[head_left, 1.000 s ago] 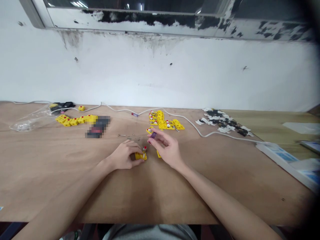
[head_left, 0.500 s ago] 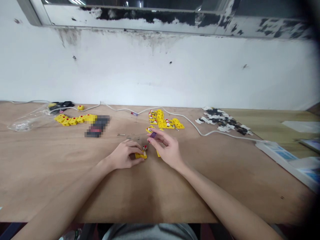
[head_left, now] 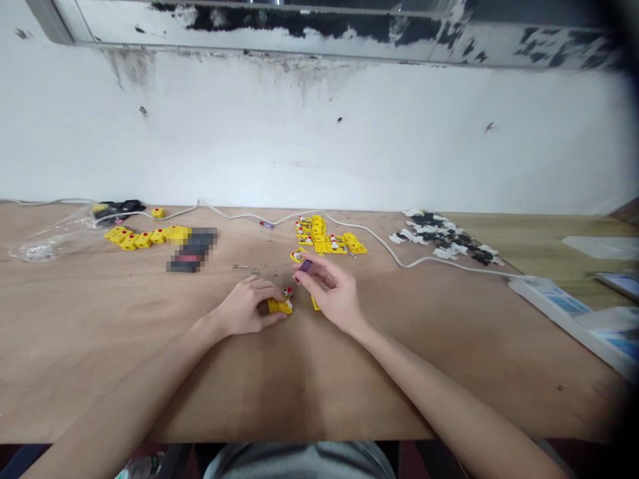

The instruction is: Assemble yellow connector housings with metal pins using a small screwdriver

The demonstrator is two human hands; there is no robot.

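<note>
Fingers: left (head_left: 264, 291) grip yellow part (head_left: 278, 307), half hidden | right (head_left: 315, 265) pinch blurry purple piece (head_left: 306, 266)

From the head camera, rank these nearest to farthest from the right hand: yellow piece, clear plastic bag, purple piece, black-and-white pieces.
1. Purple piece, pinched by the right hand.
2. Yellow piece, leftward, under the left hand.
3. Black-and-white pieces, back right.
4. Clear plastic bag, far left.

Red-dotted yellow plastic blocks (head_left: 323, 246) crowded a tan wooden table (head_left: 100, 359)
A purple piece (head_left: 306, 266) stood out among them; a white cable (head_left: 359, 236) snaked past; black-and-white parts (head_left: 444, 243) lay mottled; the white wall (head_left: 319, 140) carried grey streaks under black-flaked window paint (head_left: 309, 20).
</note>
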